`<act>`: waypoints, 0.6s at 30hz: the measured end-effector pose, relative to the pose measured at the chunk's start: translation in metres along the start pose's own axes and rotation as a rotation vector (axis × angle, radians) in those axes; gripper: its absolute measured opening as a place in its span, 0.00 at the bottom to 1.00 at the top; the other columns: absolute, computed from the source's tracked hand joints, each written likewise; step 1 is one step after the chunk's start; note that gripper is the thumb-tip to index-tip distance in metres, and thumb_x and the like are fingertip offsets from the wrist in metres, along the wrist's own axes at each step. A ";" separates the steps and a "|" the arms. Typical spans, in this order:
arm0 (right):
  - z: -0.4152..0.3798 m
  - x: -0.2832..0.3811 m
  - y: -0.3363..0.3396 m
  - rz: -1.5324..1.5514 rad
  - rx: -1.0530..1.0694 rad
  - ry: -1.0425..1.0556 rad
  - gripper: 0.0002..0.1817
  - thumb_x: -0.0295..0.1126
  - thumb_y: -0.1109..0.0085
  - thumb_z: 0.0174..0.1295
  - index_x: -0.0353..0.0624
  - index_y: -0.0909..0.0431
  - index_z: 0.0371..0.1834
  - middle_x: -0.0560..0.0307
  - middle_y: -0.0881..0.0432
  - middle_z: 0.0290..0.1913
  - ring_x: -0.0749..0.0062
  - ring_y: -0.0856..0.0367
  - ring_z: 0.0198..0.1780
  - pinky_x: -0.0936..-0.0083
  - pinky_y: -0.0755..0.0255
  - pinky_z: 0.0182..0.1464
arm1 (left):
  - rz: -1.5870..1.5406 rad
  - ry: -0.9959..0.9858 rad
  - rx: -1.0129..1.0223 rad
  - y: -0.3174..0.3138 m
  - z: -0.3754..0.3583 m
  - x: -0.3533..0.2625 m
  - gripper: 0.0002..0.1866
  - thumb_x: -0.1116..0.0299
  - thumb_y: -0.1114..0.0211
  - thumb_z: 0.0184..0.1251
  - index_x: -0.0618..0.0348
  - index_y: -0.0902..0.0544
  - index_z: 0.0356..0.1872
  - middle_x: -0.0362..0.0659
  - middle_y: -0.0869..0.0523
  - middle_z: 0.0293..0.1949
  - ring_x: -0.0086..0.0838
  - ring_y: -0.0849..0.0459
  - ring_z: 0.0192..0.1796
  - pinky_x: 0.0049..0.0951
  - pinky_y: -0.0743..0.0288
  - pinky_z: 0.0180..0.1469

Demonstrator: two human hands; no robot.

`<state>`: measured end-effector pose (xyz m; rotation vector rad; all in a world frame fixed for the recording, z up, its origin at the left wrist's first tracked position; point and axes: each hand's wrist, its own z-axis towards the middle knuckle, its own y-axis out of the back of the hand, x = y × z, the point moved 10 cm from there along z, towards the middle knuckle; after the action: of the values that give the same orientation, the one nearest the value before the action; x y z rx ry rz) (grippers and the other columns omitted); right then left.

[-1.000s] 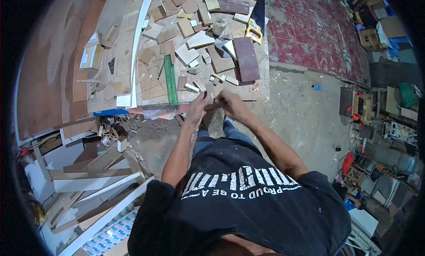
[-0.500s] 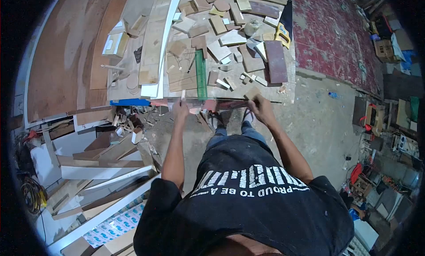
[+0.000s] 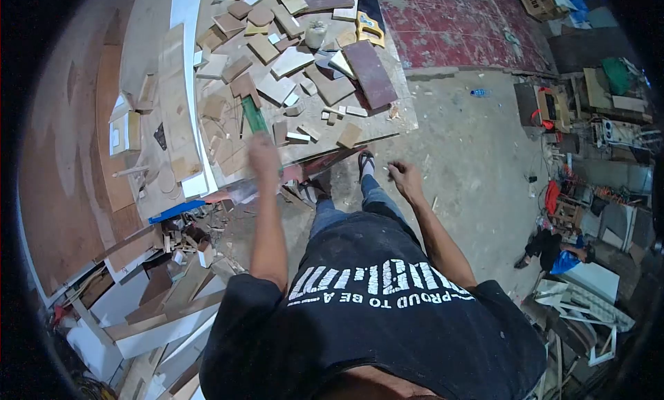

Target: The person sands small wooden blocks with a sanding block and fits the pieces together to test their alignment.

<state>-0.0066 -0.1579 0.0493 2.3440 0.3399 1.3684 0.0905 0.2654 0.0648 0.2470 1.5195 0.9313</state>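
workbench (image 3: 387, 126) of pale board fills the upper middle of the view, littered with wood offcuts (image 3: 290, 61), a dark reddish plank (image 3: 370, 73), a yellow-handled handsaw (image 3: 366, 26) and a small whitish jar (image 3: 316, 34). a long white strip (image 3: 190, 68) runs along its left side, beside large brown sheets (image 3: 62, 165) lying flat. beyond the bench lies a worn red floor (image 3: 456, 23); to the right bare concrete floor (image 3: 470, 165) opens out, with clutter of boxes and machines (image 3: 595, 123) at the far right edge. more boards and scrap (image 3: 166, 289) pile up low on the left.

left hand (image 3: 263, 156) is over the near edge of the bench, at the near end of a green ruler (image 3: 254, 116); it is blurred, so i cannot tell whether it grips it. right hand (image 3: 402, 176) hangs off the bench over the concrete, loosely curled, holding nothing visible. a small tan block (image 3: 349, 135) sits near the bench's front edge between the hands. open floor lies right of the person's feet; the left side is crowded.
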 end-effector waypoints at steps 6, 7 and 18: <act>0.088 0.055 -0.029 -0.093 0.084 0.324 0.11 0.29 0.38 0.58 0.34 0.16 0.40 0.43 0.15 0.31 0.59 0.14 0.34 0.69 0.23 0.39 | 0.027 -0.159 0.338 -0.134 -0.094 -0.126 0.18 0.67 0.32 0.54 0.59 0.16 0.47 0.50 0.19 0.48 0.46 0.21 0.53 0.42 0.26 0.54; 0.095 0.071 -0.037 -0.223 0.090 0.473 0.10 0.28 0.39 0.58 0.34 0.16 0.40 0.43 0.15 0.31 0.57 0.14 0.33 0.68 0.23 0.39 | 0.114 -0.191 0.273 -0.135 -0.097 -0.135 0.19 0.66 0.31 0.54 0.59 0.17 0.48 0.50 0.19 0.50 0.45 0.23 0.55 0.42 0.28 0.56; 0.113 0.104 -0.077 -0.383 0.367 0.791 0.08 0.26 0.41 0.57 0.34 0.17 0.36 0.40 0.19 0.36 0.43 0.19 0.40 0.57 0.26 0.44 | 0.051 -0.111 0.187 -0.164 -0.110 -0.121 0.21 0.78 0.33 0.52 0.60 0.17 0.51 0.51 0.21 0.58 0.49 0.26 0.59 0.42 0.29 0.62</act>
<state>0.1424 -0.0723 0.0446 1.7176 1.2783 2.0893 0.0740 0.0363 0.0330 0.4665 1.5040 0.8029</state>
